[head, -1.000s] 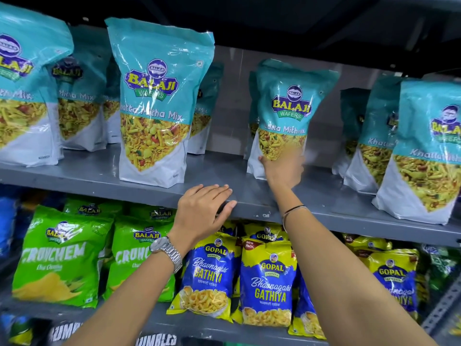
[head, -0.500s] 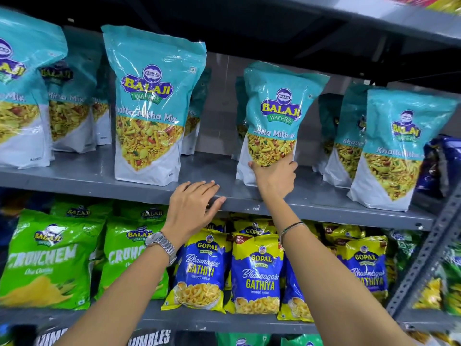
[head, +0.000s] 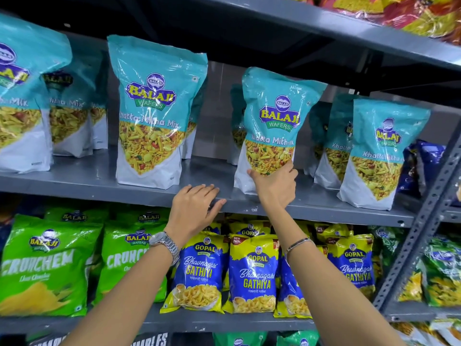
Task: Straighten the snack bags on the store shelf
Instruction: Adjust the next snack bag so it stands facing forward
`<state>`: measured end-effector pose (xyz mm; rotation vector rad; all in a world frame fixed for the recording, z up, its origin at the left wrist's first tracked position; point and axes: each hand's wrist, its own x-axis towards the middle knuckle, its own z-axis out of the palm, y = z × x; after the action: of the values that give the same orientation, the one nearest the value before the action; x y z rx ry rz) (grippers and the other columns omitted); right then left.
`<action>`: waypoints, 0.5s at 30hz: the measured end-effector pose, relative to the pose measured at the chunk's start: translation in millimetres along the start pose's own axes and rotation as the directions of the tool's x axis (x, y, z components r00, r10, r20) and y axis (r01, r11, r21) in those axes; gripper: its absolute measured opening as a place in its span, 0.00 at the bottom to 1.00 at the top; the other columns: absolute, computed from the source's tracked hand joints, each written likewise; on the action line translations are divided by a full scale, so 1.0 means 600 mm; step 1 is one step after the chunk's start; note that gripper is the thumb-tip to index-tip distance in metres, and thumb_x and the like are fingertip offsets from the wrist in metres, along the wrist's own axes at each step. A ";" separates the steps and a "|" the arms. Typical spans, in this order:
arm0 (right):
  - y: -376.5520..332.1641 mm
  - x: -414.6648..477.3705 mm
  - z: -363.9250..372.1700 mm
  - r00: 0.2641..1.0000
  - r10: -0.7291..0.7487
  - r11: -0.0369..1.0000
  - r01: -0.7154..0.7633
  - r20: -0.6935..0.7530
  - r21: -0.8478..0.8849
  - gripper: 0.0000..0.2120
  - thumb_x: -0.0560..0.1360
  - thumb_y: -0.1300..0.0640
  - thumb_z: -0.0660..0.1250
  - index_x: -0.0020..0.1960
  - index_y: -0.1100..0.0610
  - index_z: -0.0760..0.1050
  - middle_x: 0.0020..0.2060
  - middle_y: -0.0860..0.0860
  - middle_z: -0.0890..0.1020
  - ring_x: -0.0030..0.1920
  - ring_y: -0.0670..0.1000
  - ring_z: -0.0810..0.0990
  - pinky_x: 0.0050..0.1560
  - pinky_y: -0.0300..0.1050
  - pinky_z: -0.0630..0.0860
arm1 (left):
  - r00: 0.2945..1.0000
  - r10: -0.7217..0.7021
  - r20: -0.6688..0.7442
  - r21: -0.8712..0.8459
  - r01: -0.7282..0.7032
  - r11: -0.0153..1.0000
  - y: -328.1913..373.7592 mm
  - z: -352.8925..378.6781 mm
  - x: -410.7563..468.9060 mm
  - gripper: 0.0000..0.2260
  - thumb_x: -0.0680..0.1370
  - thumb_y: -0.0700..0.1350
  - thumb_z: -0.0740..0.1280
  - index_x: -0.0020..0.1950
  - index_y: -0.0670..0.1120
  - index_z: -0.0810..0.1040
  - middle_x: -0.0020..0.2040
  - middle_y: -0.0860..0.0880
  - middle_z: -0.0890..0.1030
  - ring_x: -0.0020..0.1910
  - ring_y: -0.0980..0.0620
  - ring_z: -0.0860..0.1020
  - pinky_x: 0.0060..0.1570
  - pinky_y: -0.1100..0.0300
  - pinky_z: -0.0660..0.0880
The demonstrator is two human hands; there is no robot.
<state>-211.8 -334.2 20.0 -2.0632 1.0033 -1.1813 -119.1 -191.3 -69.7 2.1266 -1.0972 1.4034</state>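
Observation:
Teal Balaji Khatta Mitha Mix bags stand in rows on the grey metal shelf [head: 82, 182]. My right hand [head: 274, 186] grips the lower front of the middle-right teal bag [head: 277, 113], which stands near the shelf's front and leans slightly right. My left hand [head: 194, 208] rests flat on the shelf's front edge with fingers apart, holding nothing. An upright teal bag [head: 152, 108] stands just left of it. Another front teal bag [head: 381, 151] stands to the right, and one more teal bag [head: 22, 96] at the far left.
Further teal bags stand behind the front ones. Below are green Crunchem bags [head: 45, 268] and blue-yellow Gopal Gathiya bags [head: 252, 270]. A perforated grey upright post [head: 424, 226] runs down the right side. Red and yellow bags [head: 399, 13] sit on the top shelf.
My right hand has brought the middle-right teal bag forward toward the shelf's front edge and holds its base. My left hand has stayed on the shelf edge. The view has shifted right.

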 end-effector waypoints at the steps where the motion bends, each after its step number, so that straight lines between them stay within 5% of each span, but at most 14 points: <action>1: 0.000 -0.001 -0.001 1.000 -0.001 1.000 0.001 -0.002 -0.001 0.45 0.65 0.40 0.76 0.70 0.60 0.59 0.64 0.59 0.70 0.63 0.61 0.73 0.55 0.56 0.75 | 1.000 0.002 -0.007 0.001 -0.002 1.000 0.000 0.000 0.000 0.22 0.78 0.57 0.57 0.52 0.45 0.84 0.50 0.47 0.85 0.50 0.49 0.83 0.52 0.53 0.76; 11: 0.010 -0.019 -0.010 0.998 -0.063 0.998 0.062 -0.030 -0.016 0.46 0.67 0.40 0.74 0.73 0.60 0.55 0.66 0.59 0.68 0.65 0.62 0.71 0.57 0.56 0.74 | 0.998 0.015 -0.054 0.009 -0.014 1.000 0.000 0.004 -0.002 0.20 0.78 0.56 0.58 0.52 0.44 0.84 0.50 0.47 0.85 0.49 0.49 0.83 0.51 0.53 0.76; 15: 0.022 -0.024 -0.005 0.913 -0.388 0.912 0.360 -0.127 -0.199 0.47 0.71 0.41 0.70 0.78 0.58 0.48 0.75 0.63 0.57 0.73 0.65 0.61 0.67 0.63 0.65 | 0.998 0.013 -0.062 0.009 -0.013 1.000 -0.001 0.008 -0.003 0.20 0.78 0.56 0.59 0.52 0.44 0.84 0.51 0.47 0.85 0.50 0.49 0.83 0.52 0.52 0.76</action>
<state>-223.7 -330.3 5.1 -2.4033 0.8246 -1.5258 -116.1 -193.2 -73.4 2.0710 -1.0855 1.4716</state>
